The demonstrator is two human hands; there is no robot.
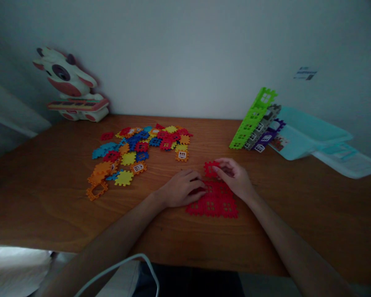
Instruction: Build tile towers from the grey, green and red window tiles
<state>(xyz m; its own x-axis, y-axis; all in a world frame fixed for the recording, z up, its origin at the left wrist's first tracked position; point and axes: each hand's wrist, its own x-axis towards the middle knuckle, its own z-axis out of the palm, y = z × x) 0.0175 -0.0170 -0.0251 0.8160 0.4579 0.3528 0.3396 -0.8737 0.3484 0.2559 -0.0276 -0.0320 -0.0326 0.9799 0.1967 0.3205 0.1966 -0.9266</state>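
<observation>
A flat panel [214,202] of joined red window-shaped building tiles lies on the table in front of me. My left hand [185,187] has its fingers curled on the panel's upper left side, holding it against the table. At the panel's far edge, my right hand [235,177] pinches a single red tile [210,169] between thumb and fingers. This tile has toothed edges like the others. Whether it is locked into the panel I cannot tell, since my fingers cover part of the join.
Loose coloured tiles [129,158] are heaped at the left on the wooden table [160,235]. Joined green [252,119], grey and purple strips lean on a turquoise bin [315,128] at the right. A cow-shaped toy keyboard [77,104] stands back left. A white cable [123,260] crosses the front.
</observation>
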